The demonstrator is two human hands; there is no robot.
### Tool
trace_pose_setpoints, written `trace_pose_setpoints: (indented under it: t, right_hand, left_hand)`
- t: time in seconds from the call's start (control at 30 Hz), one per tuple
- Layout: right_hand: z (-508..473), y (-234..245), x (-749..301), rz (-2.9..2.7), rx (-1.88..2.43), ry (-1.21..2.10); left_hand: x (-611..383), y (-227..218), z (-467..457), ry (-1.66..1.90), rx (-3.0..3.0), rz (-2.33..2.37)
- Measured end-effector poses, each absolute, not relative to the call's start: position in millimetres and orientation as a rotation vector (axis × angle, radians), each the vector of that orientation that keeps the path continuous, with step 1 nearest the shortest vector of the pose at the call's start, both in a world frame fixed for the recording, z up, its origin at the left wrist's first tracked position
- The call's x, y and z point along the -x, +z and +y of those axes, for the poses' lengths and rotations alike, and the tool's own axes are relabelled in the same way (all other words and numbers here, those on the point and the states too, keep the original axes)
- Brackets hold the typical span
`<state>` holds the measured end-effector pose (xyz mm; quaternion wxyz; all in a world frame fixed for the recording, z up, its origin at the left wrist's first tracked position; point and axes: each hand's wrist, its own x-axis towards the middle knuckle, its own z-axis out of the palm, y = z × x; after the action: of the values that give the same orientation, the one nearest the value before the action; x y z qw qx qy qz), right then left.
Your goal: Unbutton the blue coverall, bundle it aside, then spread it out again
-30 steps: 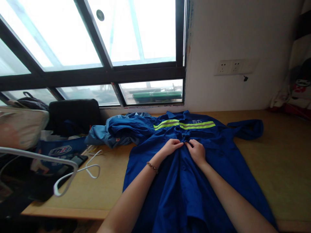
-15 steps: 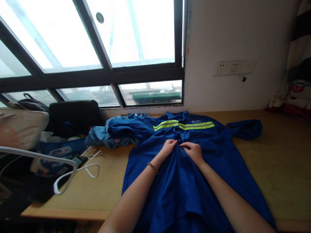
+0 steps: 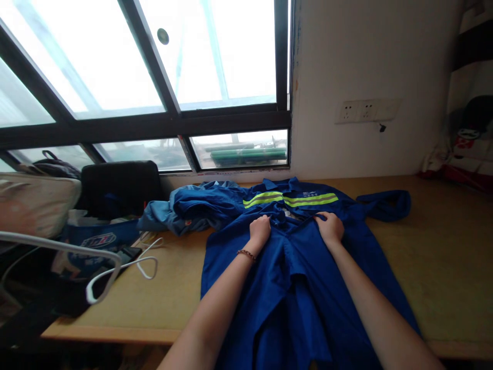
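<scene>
At the far left I see a cream bag lying closed, so I cannot tell what is in it. A black case stands just beside it under the window, also shut. In front of that sits a blue bag with white lettering on its side, too blurred for me to read. A white hanger lies on the table near it.

A crumpled, paler blue garment is heaped against the blue jacket, which lies spread front-up across the middle of the table. My left hand, with a beaded bracelet on its wrist, is curled tight on the jacket's left front edge near the chest. My right hand is closed on the cloth of the other front edge, well apart from the left.

A yellow-green stripe crosses the chest. There is small white print above it, too small for me to read. A white socket sits on the wall.
</scene>
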<state>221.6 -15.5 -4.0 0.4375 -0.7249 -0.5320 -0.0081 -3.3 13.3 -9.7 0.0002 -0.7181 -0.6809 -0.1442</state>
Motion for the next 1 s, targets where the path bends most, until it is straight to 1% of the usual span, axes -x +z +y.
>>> trace_pose_setpoints:
  t: [0.07,0.1,0.17,0.27,0.37,0.47,0.57,0.7,0.8,0.9,1.0]
  right_hand:
    - [-29,6,-201,-1.418,1.700,-0.193]
    - [-37,9,-188,-1.494,1.615,-0.223]
    - [-51,7,-164,-1.729,1.430,-0.089]
    - [-61,-10,-147,-1.987,1.298,0.268]
    - [-59,-23,-148,-2.021,1.305,0.410]
    - [-54,-25,-151,-1.976,1.362,0.359]
    - [-52,-22,-151,-1.949,1.431,0.289]
    - [-51,-21,-154,-1.956,1.460,0.302]
    - [-52,-16,-157,-1.980,1.392,0.322]
    - [-54,-7,-159,-2.010,1.270,0.265]
    - [-57,2,-161,-1.984,1.189,0.202]
  left_hand:
    - [1,-5,17,-0.442,2.273,-2.124]
    - [0,-2,18,-0.444,2.278,-2.121]
    - [-1,3,19,-0.448,2.281,-2.115]
    - [-3,11,15,-0.476,2.269,-2.068]
    - [-7,15,6,-0.636,2.306,-1.815]
    - [-14,10,-4,-0.778,2.517,-1.625]
    - [-18,-2,-8,-0.783,2.784,-1.733]
    - [-12,-11,-5,-0.816,3.088,-1.784]
    - [-4,-10,-2,-1.087,3.294,-1.830]
    - [-1,-7,-4,-1.438,3.357,-2.084]
    - [-1,-1,-9,-1.690,3.328,-2.304]
